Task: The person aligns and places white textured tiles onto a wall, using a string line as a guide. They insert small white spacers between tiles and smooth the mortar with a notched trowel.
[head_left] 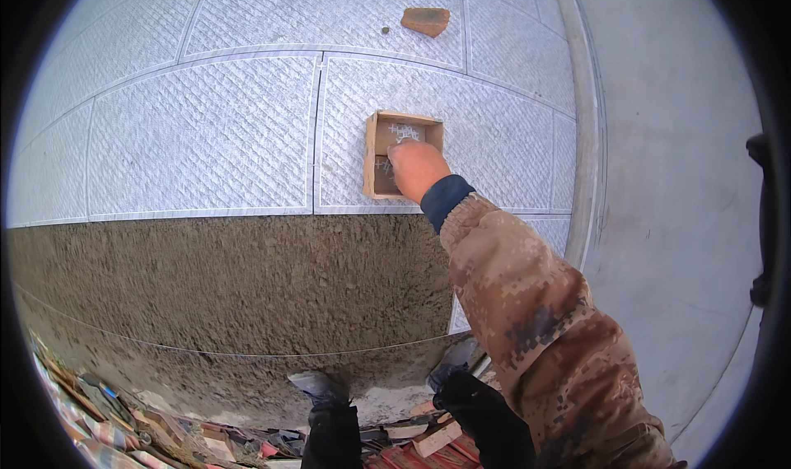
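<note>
A small open cardboard box (371, 158) sits on a grey textured paving tile (486, 152). Small white cross-shaped pieces (404, 130), which look like tile spacers, lie loose inside it. Reaching over the box's right side, my right hand (420, 169) has its fingers curled together above the pieces. The fingertips are partly hidden, so whatever they pinch does not show. A brown camouflage sleeve with a dark cuff covers that arm. My left hand is out of view.
A broken brick piece (425, 21) rests on a farther tile. Nearer to me runs a strip of brown mortar or sand (231, 284) with a string line (247, 354) across it. Wood scraps (156, 428) litter the ground around my feet. A smooth grey surface (667, 181) borders the right.
</note>
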Available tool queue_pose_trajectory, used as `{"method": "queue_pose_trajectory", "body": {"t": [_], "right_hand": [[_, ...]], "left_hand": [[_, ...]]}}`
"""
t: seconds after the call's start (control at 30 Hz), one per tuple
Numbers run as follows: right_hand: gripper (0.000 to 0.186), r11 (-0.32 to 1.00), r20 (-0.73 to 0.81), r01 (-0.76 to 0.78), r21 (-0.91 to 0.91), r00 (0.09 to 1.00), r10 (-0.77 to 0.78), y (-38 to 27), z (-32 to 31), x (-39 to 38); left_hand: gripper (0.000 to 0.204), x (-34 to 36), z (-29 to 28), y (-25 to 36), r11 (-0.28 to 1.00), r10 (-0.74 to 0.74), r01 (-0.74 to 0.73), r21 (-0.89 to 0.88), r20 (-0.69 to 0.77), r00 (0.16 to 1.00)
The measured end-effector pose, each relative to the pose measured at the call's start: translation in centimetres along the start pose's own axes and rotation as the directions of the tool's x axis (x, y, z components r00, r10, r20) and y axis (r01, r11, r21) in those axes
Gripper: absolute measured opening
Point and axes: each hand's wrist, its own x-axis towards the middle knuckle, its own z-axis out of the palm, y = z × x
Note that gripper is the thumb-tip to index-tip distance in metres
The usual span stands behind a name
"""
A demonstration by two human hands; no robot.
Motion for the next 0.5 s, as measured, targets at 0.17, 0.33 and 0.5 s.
{"method": "queue_pose_trajectory", "body": {"t": [0.17, 0.33, 0.5], "right_hand": [[0.012, 0.996, -0.030, -0.063, 0.063, 0.997, 0.065, 0.4, 0.6, -0.1], [0.012, 0.991, -0.054, -0.090, 0.098, 0.994, 0.095, 0.6, 1.0, 0.0], [0.011, 0.994, -0.069, -0.073, 0.082, 0.995, 0.078, 0.5, 0.9, -0.1]], "left_hand": [[0.013, 3.3, 1.1, 0.1, 1.000, 0.027, -0.027, 0.002, -0.012, 1.000], [0.013, 5.4, 2.0, 0.4, 1.000, 0.024, -0.024, 0.006, -0.021, 0.999], [0.013, 6.0, 2.3, 0.5, 1.000, 0.017, -0.017, 0.009, -0.025, 1.000]]}}
